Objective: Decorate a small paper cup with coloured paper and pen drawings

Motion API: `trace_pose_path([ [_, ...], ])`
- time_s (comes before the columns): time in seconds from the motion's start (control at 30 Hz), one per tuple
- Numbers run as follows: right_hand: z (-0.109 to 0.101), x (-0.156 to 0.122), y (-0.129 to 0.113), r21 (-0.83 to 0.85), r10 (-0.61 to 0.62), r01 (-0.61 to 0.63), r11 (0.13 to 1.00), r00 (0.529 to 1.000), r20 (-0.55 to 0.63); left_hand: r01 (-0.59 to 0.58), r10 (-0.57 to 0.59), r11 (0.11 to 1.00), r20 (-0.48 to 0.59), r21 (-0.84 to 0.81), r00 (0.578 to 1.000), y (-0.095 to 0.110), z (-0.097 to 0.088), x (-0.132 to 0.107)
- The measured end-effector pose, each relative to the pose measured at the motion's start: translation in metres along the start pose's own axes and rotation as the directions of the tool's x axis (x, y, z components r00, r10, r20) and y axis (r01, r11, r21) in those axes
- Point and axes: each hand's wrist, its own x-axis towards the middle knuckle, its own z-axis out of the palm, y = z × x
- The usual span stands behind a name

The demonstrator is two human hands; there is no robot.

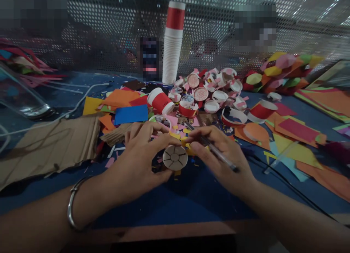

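Observation:
My left hand (143, 152) grips a round cardboard disc (175, 158) by its side, fingers curled over its top and thumb below. Dark lines like wheel spokes around a small circle mark its face. Beside it, my right hand (218, 154) holds a pen (222, 159) slanted across the palm. The right fingertips pinch near small yellow paper pieces (183, 140) at the disc's upper edge; whether they grip one is hard to see. Small paper scraps (177, 127) lie behind both hands.
A tall stack of paper cups (172, 52) stands at the back. Cut cup pieces (201, 94) are heaped before it. Corrugated cardboard (54, 147) lies left, near a white cable (79, 100). Coloured paper sheets (298, 147) and a black cable (290, 183) are on the right.

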Motion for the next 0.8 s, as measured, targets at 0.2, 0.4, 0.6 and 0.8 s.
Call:
trace_pose_path([
  [0.2,0.003,0.002,0.004,0.177,0.065,-0.087,0.98,0.99,0.125,-0.05,0.05,0.999,-0.003,-0.008,0.999,0.001,-0.001,-0.002],
  [0.4,0.004,0.005,0.0,0.185,0.053,-0.068,0.98,0.995,0.087,-0.072,0.071,0.969,-0.013,-0.235,0.997,-0.002,-0.002,-0.001],
  [0.6,0.005,0.006,-0.008,0.215,0.086,-0.082,0.973,0.996,-0.01,0.322,-0.168,0.543,0.275,-0.776,0.947,-0.007,0.003,0.005],
  [0.8,0.005,0.007,-0.006,0.169,0.062,-0.06,0.984,0.998,-0.007,0.513,-0.207,0.188,0.477,-0.838,0.855,-0.003,0.006,0.008],
])
